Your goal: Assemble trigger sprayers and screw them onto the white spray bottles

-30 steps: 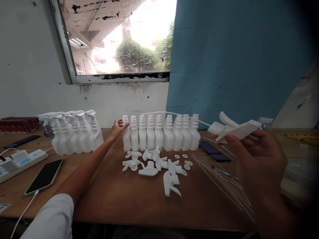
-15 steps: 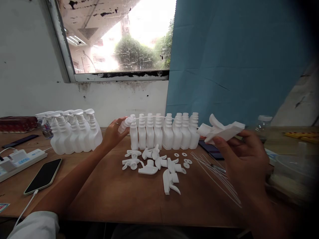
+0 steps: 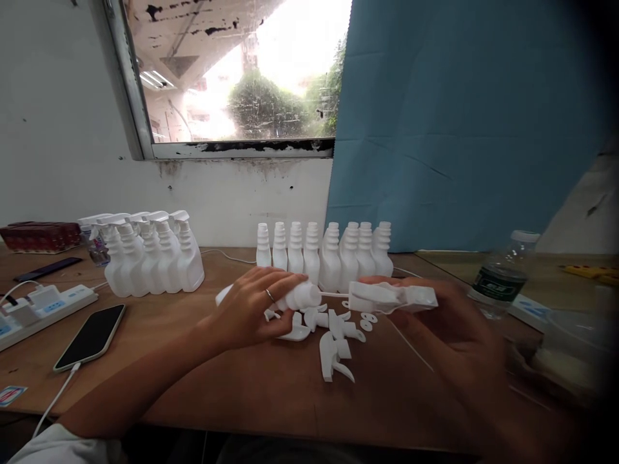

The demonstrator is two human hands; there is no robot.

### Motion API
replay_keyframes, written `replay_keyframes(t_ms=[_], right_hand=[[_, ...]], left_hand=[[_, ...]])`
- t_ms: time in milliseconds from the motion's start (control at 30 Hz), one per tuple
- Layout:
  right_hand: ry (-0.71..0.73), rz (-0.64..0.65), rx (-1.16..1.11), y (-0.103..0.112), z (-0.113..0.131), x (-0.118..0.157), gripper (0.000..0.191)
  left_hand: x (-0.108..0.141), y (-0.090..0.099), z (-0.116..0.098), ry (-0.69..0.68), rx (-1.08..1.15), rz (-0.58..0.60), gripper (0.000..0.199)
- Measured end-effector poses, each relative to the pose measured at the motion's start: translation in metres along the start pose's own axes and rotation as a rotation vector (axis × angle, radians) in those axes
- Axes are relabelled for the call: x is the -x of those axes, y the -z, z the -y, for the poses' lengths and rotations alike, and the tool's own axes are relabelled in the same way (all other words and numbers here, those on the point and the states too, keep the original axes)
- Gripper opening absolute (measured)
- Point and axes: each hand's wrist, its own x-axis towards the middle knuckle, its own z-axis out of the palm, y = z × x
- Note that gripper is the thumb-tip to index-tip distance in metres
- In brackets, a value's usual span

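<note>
The left hand [image 3: 251, 306] had its fingers [image 3: 278, 283] wrapped around a plain white, ribbed-neck spray bottle [image 3: 302, 296], held on its side above the bench [image 3: 193, 374]. Just right, the right hand [image 3: 454, 328] gripped a white trigger sprayer head [image 3: 391, 297], its thin dip tube [image 3: 334, 294] pointed at the bottle's mouth.

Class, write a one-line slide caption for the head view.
Left hand holds a white bottle sideways; right hand brings a trigger sprayer to its neck.
</note>
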Motion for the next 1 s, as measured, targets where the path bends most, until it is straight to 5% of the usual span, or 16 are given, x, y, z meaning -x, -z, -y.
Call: replay_keyframes(t_ms=[200, 400, 567, 733, 900, 1000], right_hand=[[0.083, 0.191, 0.004, -0.009, 0.01, -0.018, 0.017], [0.046, 0.238, -0.11, -0.026, 0.014, -0.046, 0.018], [0.007, 0.368, -0.157, -0.041, 0.013, -0.057, 0.018], [-0.036, 0.453, -0.16, -0.053, 0.008, -0.064, 0.019], [-0.05, 0.434, -0.158, -0.06, 0.006, -0.067, 0.015], [-0.052, 0.416, -0.167, -0.062, 0.006, -0.066, 0.014]], left_hand=[[-0.004, -0.002, -0.021, 0.269, 0.398, 0.115, 0.045], [-0.001, -0.008, -0.023, 0.572, 0.772, 0.137, 0.041], [0.004, -0.023, -0.018, 0.617, 1.175, 0.096, 0.048], [0.002, -0.032, -0.017, 0.65, 1.354, 0.085, 0.044], [0.005, -0.034, -0.002, 0.623, 1.27, 0.089, 0.047], [-0.004, -0.021, 0.009, 0.506, 1.1, -0.135, 0.057]])
